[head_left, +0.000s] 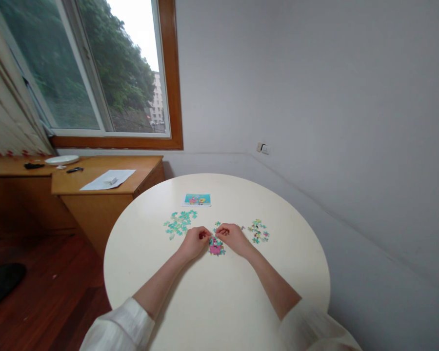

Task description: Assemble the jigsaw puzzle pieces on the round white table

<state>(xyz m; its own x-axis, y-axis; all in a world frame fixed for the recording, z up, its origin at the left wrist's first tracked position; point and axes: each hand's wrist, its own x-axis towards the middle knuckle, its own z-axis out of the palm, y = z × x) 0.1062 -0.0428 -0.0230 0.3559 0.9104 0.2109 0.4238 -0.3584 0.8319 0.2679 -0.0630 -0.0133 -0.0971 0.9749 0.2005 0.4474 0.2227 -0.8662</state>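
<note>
A small joined patch of jigsaw puzzle, pink and teal, lies on the round white table. Over its upper left edge is my left hand, thumb and fingertips pinched together. My right hand pinches in the same way at the patch's upper right edge. Whatever sits between the fingertips of either hand is too small to make out. Just beyond the hands lies a loose teal puzzle piece, partly covered.
Loose teal puzzle pieces lie left of my hands, and mixed-colour pieces to the right. A picture card rests farther back. Beyond the table's left edge stands a wooden desk with paper and a white plate.
</note>
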